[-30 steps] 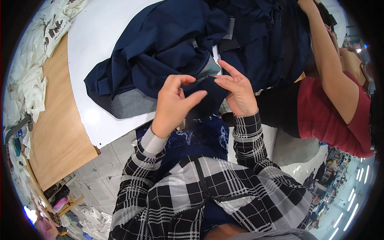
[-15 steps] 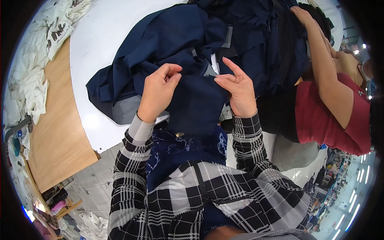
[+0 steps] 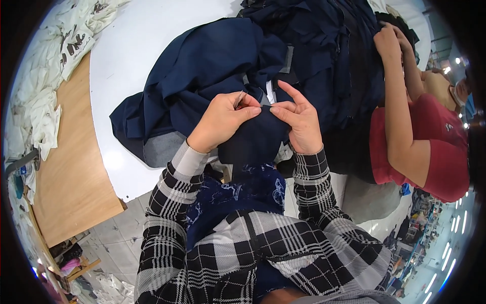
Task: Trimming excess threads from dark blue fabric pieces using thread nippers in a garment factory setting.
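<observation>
A dark navy garment [image 3: 202, 58] lies bunched on the white table, and one part of it hangs toward my lap. My right hand [image 3: 301, 119] pinches the edge of that part between thumb and a finger, its index finger raised. Close beside it, my left hand [image 3: 223, 119] is closed, thumb and fingertip pressed together at the same edge. A small pointed metal piece [image 3: 239, 99] sticks out between the left fingers; its kind is unclear. Any thread between the fingertips is too fine to make out.
More navy garments [image 3: 324, 55] are heaped at the far right of the white table [image 3: 119, 61]. A co-worker in a red shirt [image 3: 405, 137] handles dark cloth there. On the left are a wooden board [image 3: 71, 167] and piled white garments [image 3: 45, 111].
My left hand has moved right and slightly down, from apart to fingertips beside my right hand's at the cloth edge. The metal piece now shows. The co-worker's hands have shifted.
</observation>
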{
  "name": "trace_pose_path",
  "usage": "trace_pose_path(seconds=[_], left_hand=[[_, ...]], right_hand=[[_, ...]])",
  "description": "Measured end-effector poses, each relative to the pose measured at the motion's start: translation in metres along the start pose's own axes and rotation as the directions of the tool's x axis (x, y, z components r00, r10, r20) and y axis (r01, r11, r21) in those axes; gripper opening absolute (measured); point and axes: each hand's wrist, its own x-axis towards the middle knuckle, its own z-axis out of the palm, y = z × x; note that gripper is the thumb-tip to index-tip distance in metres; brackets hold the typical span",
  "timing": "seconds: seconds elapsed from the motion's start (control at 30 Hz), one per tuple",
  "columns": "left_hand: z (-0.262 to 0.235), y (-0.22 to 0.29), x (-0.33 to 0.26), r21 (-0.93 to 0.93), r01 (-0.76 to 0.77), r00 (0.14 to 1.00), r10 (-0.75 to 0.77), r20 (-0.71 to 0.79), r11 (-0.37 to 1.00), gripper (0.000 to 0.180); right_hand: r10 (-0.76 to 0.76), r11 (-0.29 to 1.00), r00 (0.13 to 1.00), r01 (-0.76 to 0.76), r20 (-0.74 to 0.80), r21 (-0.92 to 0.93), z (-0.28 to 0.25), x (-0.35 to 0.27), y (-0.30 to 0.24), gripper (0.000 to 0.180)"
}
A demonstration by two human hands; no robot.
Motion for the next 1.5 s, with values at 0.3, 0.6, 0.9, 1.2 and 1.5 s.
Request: trace_pose_path(seconds=[0.3,0.6,0.9,1.2,1.5], left_hand=[[0.010,0.006,-0.003,0.322,-0.098,0.940,0.194,-0.279,0.941,0.039],[0.041,0.003,-0.019,-0.330,0.118,0.992,-0.122,0.006,0.937,0.021],[0.039,-0.007,-0.020,-0.361,0.126,0.984,-0.163,-0.074,0.924,0.017],[0.012,-0.016,-0.035,-0.415,0.076,0.958,-0.182,-0.223,0.907,0.017],[-0.004,-0.019,-0.047,-0.408,0.041,0.924,-0.190,-0.332,0.912,0.015]], right_hand=[[0.036,0.996,0.987,-0.022,-0.158,0.089,-0.016,0.010,0.015,0.053],[0.022,0.984,0.976,0.016,-0.215,0.177,-0.031,0.006,0.019,0.055],[0.029,0.965,0.954,0.051,-0.300,0.256,-0.041,0.004,0.025,0.058],[0.037,0.956,0.955,0.051,-0.293,0.287,-0.040,0.001,0.028,0.061],[0.053,0.951,0.958,0.037,-0.280,0.307,-0.036,-0.001,0.028,0.061]])
